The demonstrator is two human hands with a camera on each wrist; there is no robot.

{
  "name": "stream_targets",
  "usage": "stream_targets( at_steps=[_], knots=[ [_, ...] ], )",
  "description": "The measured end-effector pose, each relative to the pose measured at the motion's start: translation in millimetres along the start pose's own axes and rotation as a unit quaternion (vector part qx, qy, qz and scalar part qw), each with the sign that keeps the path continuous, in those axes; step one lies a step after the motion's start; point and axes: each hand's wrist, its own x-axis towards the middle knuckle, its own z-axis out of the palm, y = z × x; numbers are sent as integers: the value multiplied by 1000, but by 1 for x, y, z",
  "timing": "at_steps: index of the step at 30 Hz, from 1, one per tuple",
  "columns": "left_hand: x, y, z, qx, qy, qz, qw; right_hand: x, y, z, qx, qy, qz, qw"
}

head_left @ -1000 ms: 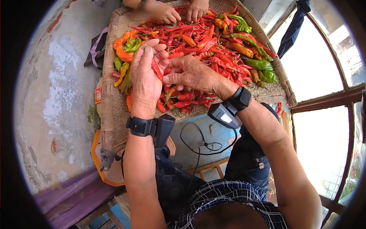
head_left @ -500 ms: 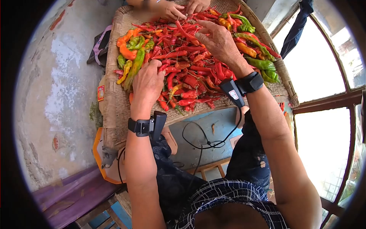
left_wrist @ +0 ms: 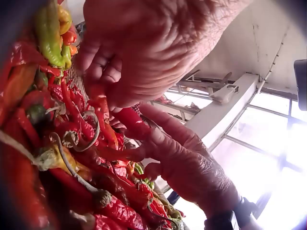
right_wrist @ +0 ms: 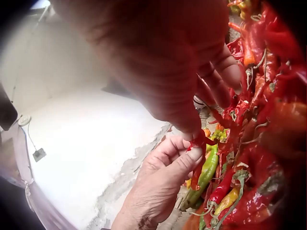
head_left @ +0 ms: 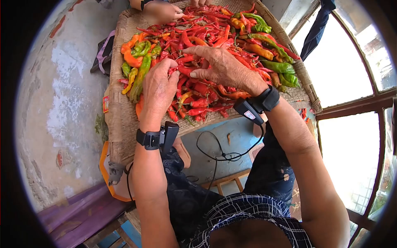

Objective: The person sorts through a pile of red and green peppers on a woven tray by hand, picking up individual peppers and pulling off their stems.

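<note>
My left hand (head_left: 159, 89) is over the left part of a heap of red chili peppers (head_left: 206, 89), pinching a red chili pepper (head_left: 185, 71) between thumb and fingers. From the other side my right hand (head_left: 227, 69) meets it, thumb and fingertips at the same pepper. The left wrist view has this red pepper (left_wrist: 132, 123) between the two hands, with the right thumb against it. In the right wrist view the left thumb presses on the red pepper (right_wrist: 197, 170), partly covered by the fingers. Green peppers (head_left: 144, 76) lie beside the left hand.
A woven tray (head_left: 119, 93) bears the heap, with green and orange peppers along both sides. Another person's hands (head_left: 163, 12) work at its far edge. A cable (head_left: 223, 157) hangs below the tray. Windows (head_left: 351, 157) stand right, a wall (head_left: 62, 103) left.
A second ago both hands held a red pepper above the heap. They then parted, the right reaching to the far peppers; now it is back beside the left with a red pepper between them.
</note>
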Motion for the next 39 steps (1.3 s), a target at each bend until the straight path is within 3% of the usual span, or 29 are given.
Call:
stream_targets(
  at_steps=[2, 4, 11, 13, 17, 20, 21, 23, 25, 26, 28, 29, 31, 33, 35, 37, 39],
  knots=[
    [1, 0, 2, -35, 0, -17, 999, 0, 0, 0, 30, -15, 16, 999],
    [2, -1, 3, -64, -13, -35, 997, 1, 1, 1, 111, -103, 85, 985],
    [2, 2, 6, -126, -31, -71, 989, 1, -5, -4, 125, -68, 109, 984],
    [2, 3, 1, -142, -81, -95, 982, 1, -4, -6, 85, -78, 109, 987],
    [6, -14, -7, -244, -23, -149, 958, 9, 10, -24, 63, -75, 129, 987],
    [6, -24, -11, -255, 40, -164, 952, 15, 30, -25, 72, 37, 185, 979],
    [6, -25, -11, -255, 40, -164, 952, 16, 30, -24, 72, 37, 185, 979],
    [6, -25, -10, -232, -3, -181, 956, 17, 30, -21, -190, 193, 64, 960],
    [6, -19, -7, -223, -32, -163, 961, 17, 19, -18, -257, 186, 12, 948],
    [6, -14, -4, -214, -62, -145, 964, 17, 12, -12, -148, 118, 29, 982],
    [6, -7, 1, -224, -82, -117, 964, 15, -7, -5, 28, 18, 53, 998],
    [6, -4, 3, -232, -102, -90, 963, 14, -6, -1, 28, 18, 54, 998],
    [6, -2, 6, -263, -120, -90, 953, 12, -6, 7, 47, -68, 30, 996],
    [4, -2, 7, -288, -141, -105, 941, 11, -7, 3, 80, -77, 64, 992],
    [4, -2, 4, -300, -137, -111, 938, 12, -6, -5, 133, -115, 120, 977],
    [4, -3, 2, -312, -133, -119, 933, 14, 5, -9, 128, -118, 103, 979],
    [8, -8, -1, -294, -34, -142, 944, 17, 15, -14, 131, -89, 161, 974]
  ],
)
